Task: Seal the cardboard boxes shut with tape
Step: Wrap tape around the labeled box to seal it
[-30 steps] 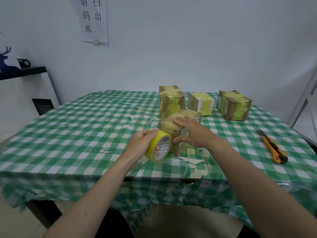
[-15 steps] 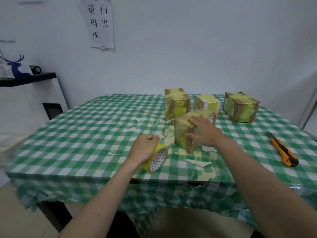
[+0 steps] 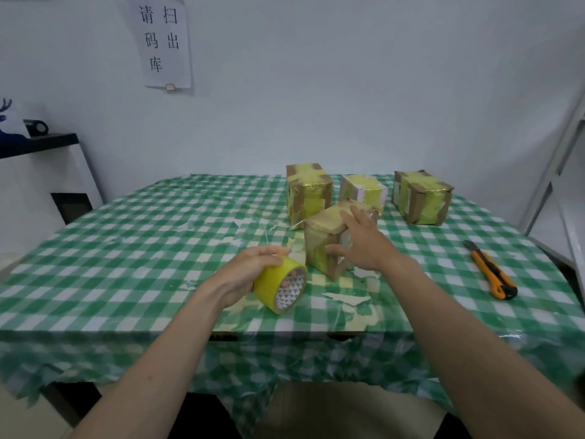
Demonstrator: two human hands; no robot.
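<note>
Nearest me, my left hand [image 3: 250, 270] has its grip curled round the yellow roll of packing tape [image 3: 280, 285], fingers through the core, low over the green-and-white checked bench [image 3: 126, 248]. Just beyond, my right hand [image 3: 361, 245] lies with straight fingers pressing the top and near side of the small brown cardboard box partly wrapped in yellow tape [image 3: 323, 245]. I judge I should hold that box steady, draw the strip taut and smooth it flat across the seam. To the right lies the orange utility knife [image 3: 492, 274], ready for cutting. Farther back stand three taped boxes [image 3: 308, 193].
</note>
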